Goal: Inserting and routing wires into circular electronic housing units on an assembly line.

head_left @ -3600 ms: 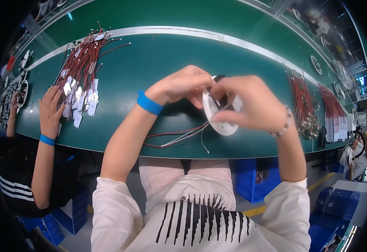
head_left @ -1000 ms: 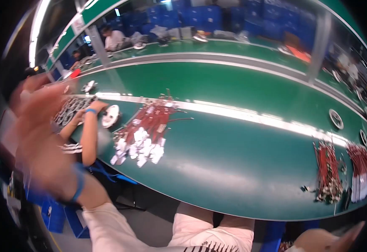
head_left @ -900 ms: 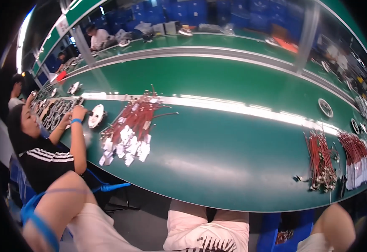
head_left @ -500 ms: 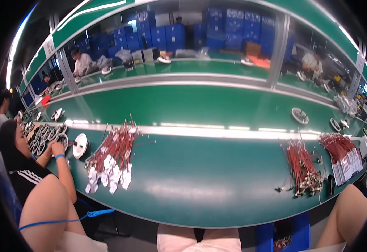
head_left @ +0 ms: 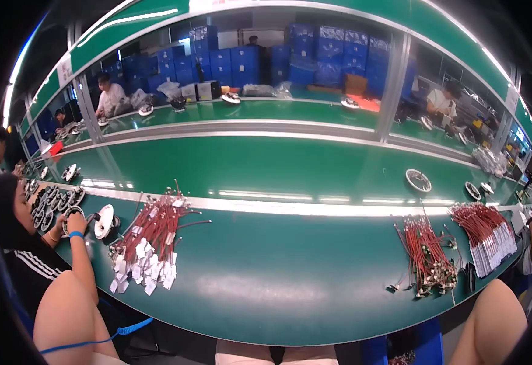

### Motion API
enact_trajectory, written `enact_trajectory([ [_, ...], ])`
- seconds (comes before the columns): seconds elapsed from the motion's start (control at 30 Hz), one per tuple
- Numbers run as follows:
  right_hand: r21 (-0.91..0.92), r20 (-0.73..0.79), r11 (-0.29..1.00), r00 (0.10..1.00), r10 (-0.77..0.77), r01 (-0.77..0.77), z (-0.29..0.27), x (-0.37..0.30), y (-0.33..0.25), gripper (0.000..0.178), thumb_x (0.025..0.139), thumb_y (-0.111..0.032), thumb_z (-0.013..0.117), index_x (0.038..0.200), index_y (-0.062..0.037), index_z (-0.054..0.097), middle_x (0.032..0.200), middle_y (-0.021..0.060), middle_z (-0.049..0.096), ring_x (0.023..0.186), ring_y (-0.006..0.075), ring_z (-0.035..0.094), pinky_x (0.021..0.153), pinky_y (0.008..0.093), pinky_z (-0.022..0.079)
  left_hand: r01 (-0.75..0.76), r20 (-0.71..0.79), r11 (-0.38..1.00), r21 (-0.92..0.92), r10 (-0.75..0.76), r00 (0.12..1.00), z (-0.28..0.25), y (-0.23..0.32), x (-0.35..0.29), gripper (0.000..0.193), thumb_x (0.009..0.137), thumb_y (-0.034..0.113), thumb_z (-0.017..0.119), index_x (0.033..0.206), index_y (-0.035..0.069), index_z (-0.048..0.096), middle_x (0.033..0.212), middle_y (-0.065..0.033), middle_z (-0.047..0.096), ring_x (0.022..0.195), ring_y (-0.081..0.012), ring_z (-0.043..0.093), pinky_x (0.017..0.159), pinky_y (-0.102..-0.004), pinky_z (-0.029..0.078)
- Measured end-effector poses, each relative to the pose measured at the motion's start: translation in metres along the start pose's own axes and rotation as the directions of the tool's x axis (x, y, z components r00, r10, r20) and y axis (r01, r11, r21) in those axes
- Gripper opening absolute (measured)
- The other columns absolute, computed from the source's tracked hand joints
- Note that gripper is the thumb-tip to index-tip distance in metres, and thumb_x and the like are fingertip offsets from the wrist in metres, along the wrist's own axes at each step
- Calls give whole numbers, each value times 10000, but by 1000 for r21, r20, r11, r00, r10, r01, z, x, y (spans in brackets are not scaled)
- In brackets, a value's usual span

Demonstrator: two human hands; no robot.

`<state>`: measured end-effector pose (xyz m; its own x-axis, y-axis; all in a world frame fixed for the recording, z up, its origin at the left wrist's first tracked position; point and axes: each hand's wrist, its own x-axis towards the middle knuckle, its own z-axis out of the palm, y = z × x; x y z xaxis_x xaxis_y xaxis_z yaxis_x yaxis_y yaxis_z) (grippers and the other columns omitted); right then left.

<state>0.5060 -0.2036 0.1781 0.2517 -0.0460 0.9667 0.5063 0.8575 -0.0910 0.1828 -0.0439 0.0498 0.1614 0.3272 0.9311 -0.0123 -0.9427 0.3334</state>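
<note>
Neither of my hands shows; only my bent left arm (head_left: 65, 310) and right arm (head_left: 500, 322) rise at the lower corners. Nearest the left arm on the green table (head_left: 266, 267) lies a loose heap of red-brown wires (head_left: 167, 226) with white tags at its near end. Toward the right arm is a second heap of red wires (head_left: 421, 240) with small pale connectors. Beside that, a neater bundle of red wires (head_left: 476, 218) ends in white sleeves. A small black object (head_left: 470, 277) stands between these two. A blue coiled cord (head_left: 135, 326) hangs by my left arm.
At left, a co-worker (head_left: 74, 234) handles a ring-shaped part near a white disc (head_left: 104, 221) and rows of similar parts. A green belt (head_left: 266, 164) beyond the table carries a white ring (head_left: 418, 180). Under the table edge sits a blue bin (head_left: 436, 344).
The whole view has shifted, so the table and wires appear farther left and lower. At left, the co-worker's hands and ring-shaped part have moved slightly. The wire heaps look unchanged.
</note>
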Motion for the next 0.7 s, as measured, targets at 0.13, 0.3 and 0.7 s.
enact_trajectory([
  [0.13,-67,11,998,1000,13,-13,-11,-2,-1,142,786,-208,540,764,-69,527,654,26,528,601,180,517,529,302,409,-20,16,997,-78,21,1000,17,5,-13,217,824,91,441,1013,22,523,1001,-167,536,951,-263,493,837,-412,368],
  [0.3,-113,-8,992,999,-48,47,-17,-1,9,142,786,-206,533,775,-65,528,661,31,529,607,181,518,535,302,410,-132,14,980,-152,136,991,37,-8,-8,221,830,88,429,1022,25,517,1023,-170,525,982,-268,479,861,-426,354],
  [0.7,-153,17,985,997,-81,83,-14,2,35,148,787,-200,516,799,-54,532,678,41,532,621,184,519,551,300,414,-280,-25,929,-240,283,959,74,-12,-10,232,843,80,398,1044,30,502,1078,-179,501,1056,-281,445,919,-460,321],
])
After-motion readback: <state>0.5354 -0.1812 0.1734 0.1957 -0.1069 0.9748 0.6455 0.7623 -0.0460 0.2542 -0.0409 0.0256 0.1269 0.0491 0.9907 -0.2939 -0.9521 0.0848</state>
